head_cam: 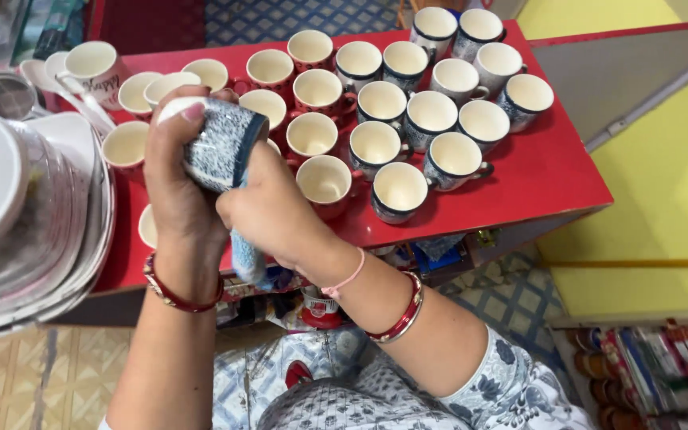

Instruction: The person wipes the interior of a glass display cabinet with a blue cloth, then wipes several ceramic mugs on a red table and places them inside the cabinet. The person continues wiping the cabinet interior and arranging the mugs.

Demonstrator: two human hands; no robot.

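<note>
Mug (pixel 220 147) with the blue speckled pattern is up off the red table (pixel 551 179), lying on its side in the left hand (pixel 175 171), whose fingers are curled tight round its rim end. Right hand (pixel 268 211) is clenched on a blue cloth (pixel 247 256) and pressed against the mug's side, so it looks like mid-wipe to me. Cloth hangs down below the fist.

As for progress, hard to call: roughly two dozen cups (pixel 376 103) sit on the table mouth-up, red ones toward the left, blue ones toward the right, and I can't tell which have been wiped. All look clean inside from here. Only this one mug is off the table, so my guess is it's somewhere in the middle. A stack of white plates (pixel 17 215) sits at the left edge, untouched.
</note>
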